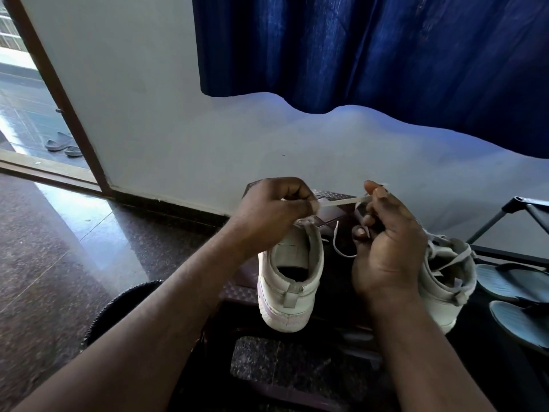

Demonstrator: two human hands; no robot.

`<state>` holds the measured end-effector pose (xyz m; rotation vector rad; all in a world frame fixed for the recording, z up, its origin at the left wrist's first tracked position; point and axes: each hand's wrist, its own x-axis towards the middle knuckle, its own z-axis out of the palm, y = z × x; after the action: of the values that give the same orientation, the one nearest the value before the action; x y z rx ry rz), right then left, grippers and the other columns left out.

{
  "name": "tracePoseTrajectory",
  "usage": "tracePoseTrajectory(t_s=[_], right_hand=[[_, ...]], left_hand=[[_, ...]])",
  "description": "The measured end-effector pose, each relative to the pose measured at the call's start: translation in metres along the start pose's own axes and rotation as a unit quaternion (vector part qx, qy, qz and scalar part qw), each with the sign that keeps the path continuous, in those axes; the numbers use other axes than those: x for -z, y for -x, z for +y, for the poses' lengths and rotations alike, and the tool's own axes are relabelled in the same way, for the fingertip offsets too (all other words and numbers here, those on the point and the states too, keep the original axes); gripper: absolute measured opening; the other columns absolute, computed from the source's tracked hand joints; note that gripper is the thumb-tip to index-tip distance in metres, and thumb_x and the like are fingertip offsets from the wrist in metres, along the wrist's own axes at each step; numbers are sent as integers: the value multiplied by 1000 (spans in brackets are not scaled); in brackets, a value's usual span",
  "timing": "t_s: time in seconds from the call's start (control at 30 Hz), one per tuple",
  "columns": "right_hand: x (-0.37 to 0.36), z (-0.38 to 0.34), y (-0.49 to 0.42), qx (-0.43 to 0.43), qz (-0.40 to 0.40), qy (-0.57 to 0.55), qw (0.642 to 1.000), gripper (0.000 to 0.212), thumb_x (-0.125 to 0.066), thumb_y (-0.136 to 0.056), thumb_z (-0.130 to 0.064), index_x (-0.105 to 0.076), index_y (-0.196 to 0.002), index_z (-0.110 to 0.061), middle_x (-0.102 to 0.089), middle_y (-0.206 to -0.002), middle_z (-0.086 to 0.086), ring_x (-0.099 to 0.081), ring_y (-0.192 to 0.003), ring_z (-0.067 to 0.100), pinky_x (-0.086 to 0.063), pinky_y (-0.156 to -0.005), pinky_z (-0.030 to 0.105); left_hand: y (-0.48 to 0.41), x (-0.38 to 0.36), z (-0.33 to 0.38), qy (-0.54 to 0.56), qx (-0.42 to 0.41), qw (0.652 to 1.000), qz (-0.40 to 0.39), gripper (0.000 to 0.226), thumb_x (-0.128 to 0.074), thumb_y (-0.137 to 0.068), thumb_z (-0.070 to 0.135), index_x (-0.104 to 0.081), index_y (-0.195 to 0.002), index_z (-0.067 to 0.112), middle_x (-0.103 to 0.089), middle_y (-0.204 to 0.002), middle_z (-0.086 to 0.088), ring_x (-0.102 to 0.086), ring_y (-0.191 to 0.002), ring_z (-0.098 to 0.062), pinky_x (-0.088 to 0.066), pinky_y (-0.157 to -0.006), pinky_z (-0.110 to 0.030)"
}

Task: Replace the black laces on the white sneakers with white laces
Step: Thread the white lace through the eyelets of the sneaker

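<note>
Between both hands' curled fingers, the white lace (341,200) is running taut, left to right, the left hand (276,212) pinching it just above the sneaker (291,281), nearer its eyelets, while the right hand (389,242) is pinching its free end.

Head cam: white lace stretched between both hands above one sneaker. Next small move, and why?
Probably the right hand should draw the white lace further out while the left hand pinches it by the sneaker. The lace runs taut between the hands, yet a slack loop hangs beside the sneaker, so it seems not snug. The other sneaker already looks laced in white.
</note>
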<state>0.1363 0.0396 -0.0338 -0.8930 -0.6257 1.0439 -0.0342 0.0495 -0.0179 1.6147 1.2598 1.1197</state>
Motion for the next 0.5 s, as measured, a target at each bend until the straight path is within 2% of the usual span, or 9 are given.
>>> tracePoseTrajectory(t_s=[0.1, 0.17, 0.23, 0.27, 0.33, 0.4, 0.5], right_hand=[[3, -2, -4, -23, 7, -24, 999, 15, -62, -98, -16, -78, -99, -14, -58, -67, -11, -39, -60, 5, -26, -53, 20], [2, 1, -1, -40, -6, -26, 999, 16, -62, -99, -18, -77, -100, -13, -53, -66, -10, -39, -59, 5, -27, -50, 18], [-1, 4, 3, -47, -29, -2, 998, 17, -63, -98, -19, -78, -102, -11, -51, -66, -9, -38, -58, 5, -28, -50, 18], [-3, 4, 6, -49, -39, 17, 998, 18, -65, -98, -20, -79, -104, -10, -51, -65, -9, -37, -58, 5, -30, -51, 19], [-6, 5, 12, -52, -48, 45, 996, 18, -67, -97, -21, -81, -105, -11, -52, -64, -12, -36, -58, 5, -32, -53, 20], [-9, 6, 16, -56, -56, 50, 996, 18, -66, -97, -19, -80, -106, -10, -56, -63, -14, -43, -57, 2, -36, -52, 17], [-11, 6, 19, -60, -63, 48, 995, 21, -65, -99, -18, -79, -109, -7, -60, -65, -11, -50, -57, 1, -42, -51, 15]], left_hand=[[-3, 7, -10, -6, 41, 998, 54, 25, -64, -69, 33, -74, -79, 12, -71, -79, -14, -57, -71, -15, -42, -71, -33], [-3, 8, -13, -19, 40, 997, 56, 23, -62, -72, 35, -73, -80, 16, -69, -74, -2, -55, -69, -12, -42, -70, -32], [-4, 6, -12, -13, 16, 999, 45, 16, -68, -83, 37, -76, -88, 24, -74, -83, 9, -62, -75, -6, -47, -74, -29], [-4, 3, -11, -17, -6, 999, 38, 13, -69, -88, 39, -77, -93, 29, -76, -90, 12, -66, -85, -4, -51, -81, -30], [-5, -4, -10, -62, -62, 996, 27, 17, -67, -92, 50, -76, -98, 37, -76, -101, 16, -68, -105, -10, -54, -95, -41], [-6, -11, -10, -110, -97, 989, 28, 23, -65, -90, 57, -75, -91, 37, -74, -100, 15, -68, -105, -13, -53, -96, -46], [-8, -16, -13, -147, -116, 982, 37, 16, -66, -88, 51, -70, -79, 40, -73, -93, 13, -67, -99, -15, -50, -96, -47]])
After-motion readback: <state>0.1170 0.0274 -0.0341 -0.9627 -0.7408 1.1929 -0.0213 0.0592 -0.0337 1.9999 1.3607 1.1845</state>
